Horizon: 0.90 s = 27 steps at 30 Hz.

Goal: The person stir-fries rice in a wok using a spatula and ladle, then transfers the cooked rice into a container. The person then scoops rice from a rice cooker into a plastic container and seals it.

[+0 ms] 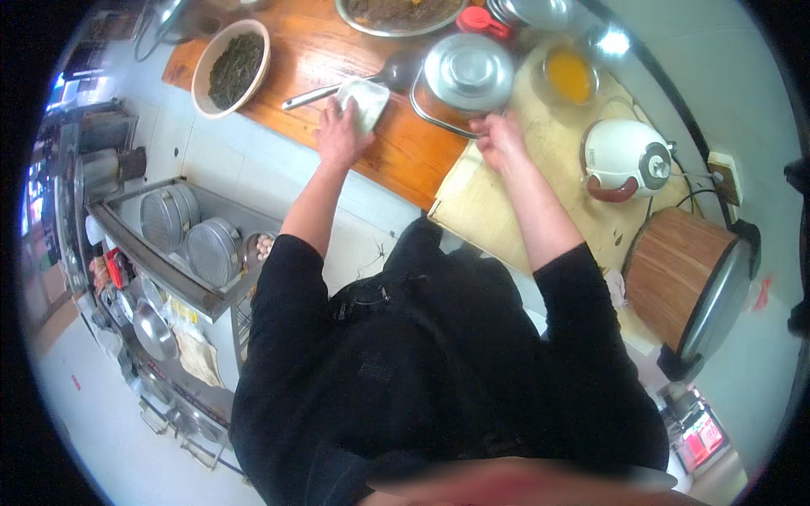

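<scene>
My left hand (337,133) grips the near side of a small white rectangular container (366,101) on the wooden table, with fingers and thumb along its edge. Behind that container lies a ladle (325,95) with a long metal handle and a dark head. My right hand (499,139) is closed at the near side of a round metal pot (460,93), its fingers curled at the pot's looped wire handle (440,125). A shiny lid (467,67) covers the pot. What lies under my right fingers is partly hidden.
A bowl of dark leafy food (234,72) stands at the left. A large dish of brown food (401,13) and a red-lidded jar (483,22) are farther back. On the right are orange liquid in a container (569,74), a white kettle (623,156) and a wood-patterned cooker (679,261).
</scene>
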Available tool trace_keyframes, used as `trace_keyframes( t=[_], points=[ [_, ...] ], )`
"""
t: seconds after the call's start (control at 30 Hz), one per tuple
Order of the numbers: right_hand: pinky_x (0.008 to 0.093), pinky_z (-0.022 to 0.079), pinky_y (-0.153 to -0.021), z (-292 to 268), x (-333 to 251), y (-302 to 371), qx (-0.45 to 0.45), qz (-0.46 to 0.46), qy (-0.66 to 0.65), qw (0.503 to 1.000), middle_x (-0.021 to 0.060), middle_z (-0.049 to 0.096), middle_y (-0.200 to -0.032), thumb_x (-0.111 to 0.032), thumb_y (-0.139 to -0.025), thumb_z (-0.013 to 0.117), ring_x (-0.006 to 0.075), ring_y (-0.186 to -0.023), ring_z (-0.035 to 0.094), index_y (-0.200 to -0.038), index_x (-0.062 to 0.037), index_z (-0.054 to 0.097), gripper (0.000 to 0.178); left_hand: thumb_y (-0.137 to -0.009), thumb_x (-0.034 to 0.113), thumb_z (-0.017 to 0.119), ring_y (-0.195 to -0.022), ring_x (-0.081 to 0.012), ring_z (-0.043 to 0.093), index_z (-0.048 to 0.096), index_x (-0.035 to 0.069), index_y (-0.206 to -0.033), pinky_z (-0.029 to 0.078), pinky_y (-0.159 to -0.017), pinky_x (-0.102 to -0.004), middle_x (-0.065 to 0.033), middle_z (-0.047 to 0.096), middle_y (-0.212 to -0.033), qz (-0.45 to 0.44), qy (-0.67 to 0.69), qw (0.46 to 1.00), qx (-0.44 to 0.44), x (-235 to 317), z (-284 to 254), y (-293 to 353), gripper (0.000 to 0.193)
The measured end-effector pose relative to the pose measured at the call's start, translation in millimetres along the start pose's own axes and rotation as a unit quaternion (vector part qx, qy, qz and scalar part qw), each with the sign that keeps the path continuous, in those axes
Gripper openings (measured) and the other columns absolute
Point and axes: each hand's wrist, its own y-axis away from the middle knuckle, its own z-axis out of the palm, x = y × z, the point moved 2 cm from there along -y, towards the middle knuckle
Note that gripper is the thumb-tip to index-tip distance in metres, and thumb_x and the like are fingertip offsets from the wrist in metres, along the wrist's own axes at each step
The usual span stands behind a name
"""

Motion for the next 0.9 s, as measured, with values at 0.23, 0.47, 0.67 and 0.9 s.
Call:
trace_keyframes(
  t=[0.23,0.47,0.67,0.9],
  points=[
    [0.0369,0.055,-0.062,-8.4,19.2,-30.4,-0.019,-0.06,-0.022,0.998,0.0193,0.061,-0.091,-0.004,-0.087,0.057,0.0264,-0.081,0.067,-0.107,0.0039,0.055,0.022,-0.074,0.052,0.08,-0.137,-0.0397,0.038,0.043,0.003,-0.144,0.038,-0.108,-0.0489,-0.0243,0.042,-0.146,0.078,-0.019,0.996,-0.035,-29.5,5.1,-18.6,0.093],
    [0.0361,0.054,-0.085,-98.8,-36.5,130.4,-0.061,-0.303,0.297,0.903,0.0173,0.063,-0.122,-0.01,-0.088,0.061,0.0269,-0.111,0.061,-0.134,0.0001,0.053,0.048,-0.087,0.03,0.071,-0.138,-0.0412,0.037,0.042,0.008,-0.148,0.033,-0.113,-0.0491,-0.025,0.038,-0.151,0.09,0.063,0.988,0.109,-16.1,-21.7,-4.7,0.071],
    [0.0421,0.045,-0.104,-332.1,-132.0,366.4,0.327,-0.431,0.459,0.705,0.0149,0.061,-0.127,-0.007,-0.086,0.06,0.0314,-0.119,0.058,-0.13,-0.0057,0.058,0.044,-0.096,0.025,0.062,-0.127,-0.036,0.051,0.045,-0.002,-0.141,0.043,-0.104,-0.0447,-0.0226,0.048,-0.142,0.094,0.32,0.938,0.096,30.5,-63.6,17.0,0.056],
    [0.0457,0.042,-0.107,-517.5,-116.8,470.1,0.436,-0.2,0.749,0.457,0.0201,0.048,-0.144,0.008,-0.07,0.06,0.0384,-0.129,0.049,-0.142,-0.012,0.048,0.076,-0.101,0.018,0.055,-0.115,-0.0276,0.06,0.049,-0.005,-0.136,0.046,-0.099,-0.0368,-0.019,0.06,-0.13,0.182,0.43,0.884,0.0,188.3,-87.4,41.9,0.042]
  ],
)
